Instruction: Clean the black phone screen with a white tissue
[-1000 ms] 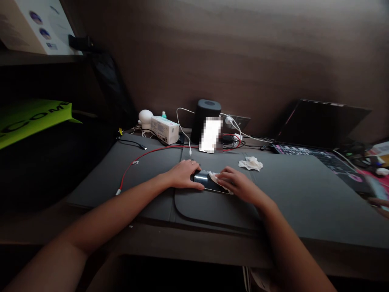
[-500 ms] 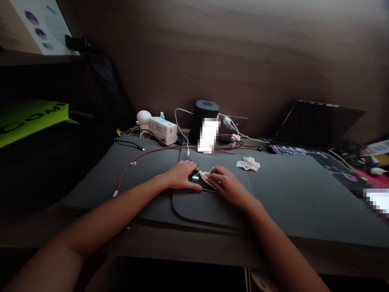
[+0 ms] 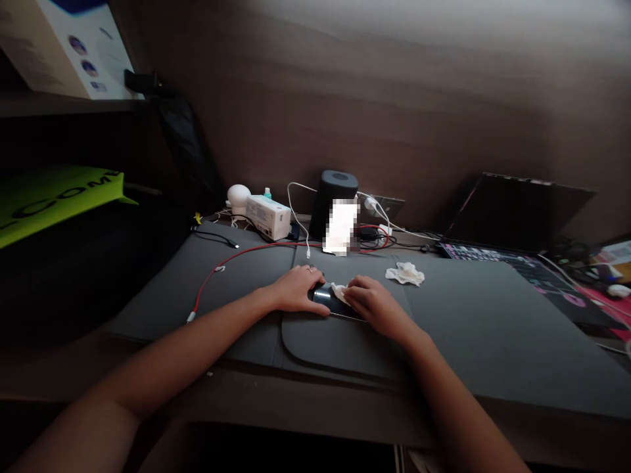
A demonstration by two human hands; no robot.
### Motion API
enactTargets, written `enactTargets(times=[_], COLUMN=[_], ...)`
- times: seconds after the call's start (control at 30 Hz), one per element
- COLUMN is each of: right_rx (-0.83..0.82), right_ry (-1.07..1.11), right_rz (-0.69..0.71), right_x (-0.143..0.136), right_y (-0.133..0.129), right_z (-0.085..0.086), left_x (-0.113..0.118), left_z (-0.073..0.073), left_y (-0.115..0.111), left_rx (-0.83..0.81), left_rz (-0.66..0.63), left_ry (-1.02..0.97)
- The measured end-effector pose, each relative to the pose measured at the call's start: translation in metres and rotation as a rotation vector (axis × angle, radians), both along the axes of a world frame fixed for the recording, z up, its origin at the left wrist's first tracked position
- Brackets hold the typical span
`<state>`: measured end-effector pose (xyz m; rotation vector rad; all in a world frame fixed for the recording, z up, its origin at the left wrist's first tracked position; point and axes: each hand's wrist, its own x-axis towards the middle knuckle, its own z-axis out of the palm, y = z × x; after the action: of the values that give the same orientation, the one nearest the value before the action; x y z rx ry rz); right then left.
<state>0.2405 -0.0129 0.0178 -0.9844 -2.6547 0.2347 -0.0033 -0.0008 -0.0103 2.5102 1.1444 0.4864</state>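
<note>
A dark, glossy phone (image 3: 324,295) lies flat on the grey mat (image 3: 473,328). Thumb and fingers of my left hand (image 3: 296,290) grip its left end, one on the near edge and the others on the far edge. Pinched in my right hand (image 3: 374,302) is a crumpled white tissue (image 3: 340,291), pressed against the phone's surface. That hand covers the phone's right end. A second crumpled tissue (image 3: 405,273) rests on the mat, to the right of and beyond my right hand.
Behind the mat stand a dark cylindrical speaker (image 3: 339,180), a white box (image 3: 269,217) and a white round device (image 3: 239,197). A red cable (image 3: 236,255) curves across the mat's left side. An open laptop (image 3: 517,213) sits at the back right.
My right hand has slid slightly right along the phone with the tissue, baring more of the screen. My left hand keeps its grip. The whole view has shifted a little.
</note>
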Motion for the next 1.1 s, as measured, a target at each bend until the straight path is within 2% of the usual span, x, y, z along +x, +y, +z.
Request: enactTargets(times=[0.13,0.2,0.3,0.47,0.53,0.6,0.73,0.8,0.93,1.03,1.1], right_rx=[0.015,-0.009,-0.075,-0.138,-0.117,-0.082,-0.05,-0.052,-0.084,-0.09,-0.069], right_ry=[-0.028,-0.034,-0.02,0.035,0.045,0.045,0.008,0.004,0.035,0.043,0.026], right_rz=[0.081,0.134,0.126,0.015,-0.025,-0.036,0.057,0.098,0.102,0.041,0.005], right_x=[-0.028,-0.032,-0.015,0.027,0.027,0.015,-0.016,-0.02,-0.003,0.011,0.009], right_y=[-0.01,-0.013,-0.009,0.006,0.006,0.002,-0.012,-0.016,-0.009,-0.001,-0.002], right_z=[-0.003,0.0,0.005,0.006,0.004,0.002,0.0,0.002,0.005,0.004,0.002], left_x=[0.0,0.0,0.0,0.0,0.0,0.0,0.0,0.0,0.0,0.0,0.0], left_z=[-0.003,-0.003,0.0,0.003,0.003,0.002,0.0,0.0,0.001,0.001,0.001], left_y=[0.001,0.0,0.0,-0.001,-0.001,0.0,0.0,-0.001,-0.001,-0.001,-0.001], left_rx=[0.036,0.039,0.009,-0.025,-0.021,-0.01,-0.004,-0.009,-0.007,-0.01,-0.01], left_rz=[-0.009,-0.006,-0.002,0.011,0.017,0.013,-0.007,-0.007,0.006,-0.005,-0.009], left_ry=[-0.002,-0.005,-0.011,-0.016,-0.011,-0.001,0.001,-0.011,-0.004,-0.009,-0.015])
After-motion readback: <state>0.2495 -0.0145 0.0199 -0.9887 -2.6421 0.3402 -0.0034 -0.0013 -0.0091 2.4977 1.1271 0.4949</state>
